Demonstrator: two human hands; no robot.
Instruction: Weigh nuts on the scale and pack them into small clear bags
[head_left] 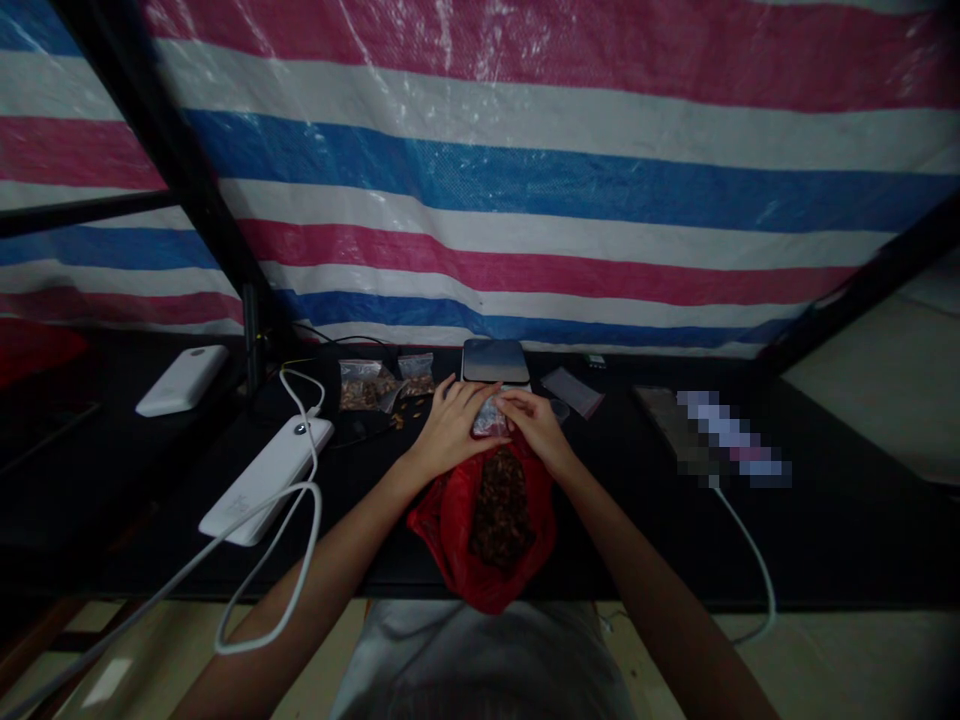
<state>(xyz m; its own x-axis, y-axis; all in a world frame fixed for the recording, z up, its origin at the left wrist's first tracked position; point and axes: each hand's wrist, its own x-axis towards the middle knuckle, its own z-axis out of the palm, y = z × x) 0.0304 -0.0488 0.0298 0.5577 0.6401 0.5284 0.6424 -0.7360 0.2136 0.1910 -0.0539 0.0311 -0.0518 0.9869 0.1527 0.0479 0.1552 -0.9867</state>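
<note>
Between my two hands is a small clear plastic bag (491,418), held above the far rim of a red plastic bag. My left hand (457,422) has its fingers spread over the clear bag's left side, thumb against its lower edge. With fingers and thumb pinched together, my right hand (534,420) grips its upper right edge. The red plastic bag (457,530) stands open below, showing many small brown pieces (501,510) inside. Just beyond my hands sits a small digital scale (495,360). Exactly what the clear bag contains is hard to make out.
Filled zip bags (366,385) lie left of the scale, with scattered bits (411,408) nearby. A flat clear bag (574,392) is on the right. A white power bank (266,480) with a looping cable (319,520) is at left; a phone (675,430) with a cable is at right.
</note>
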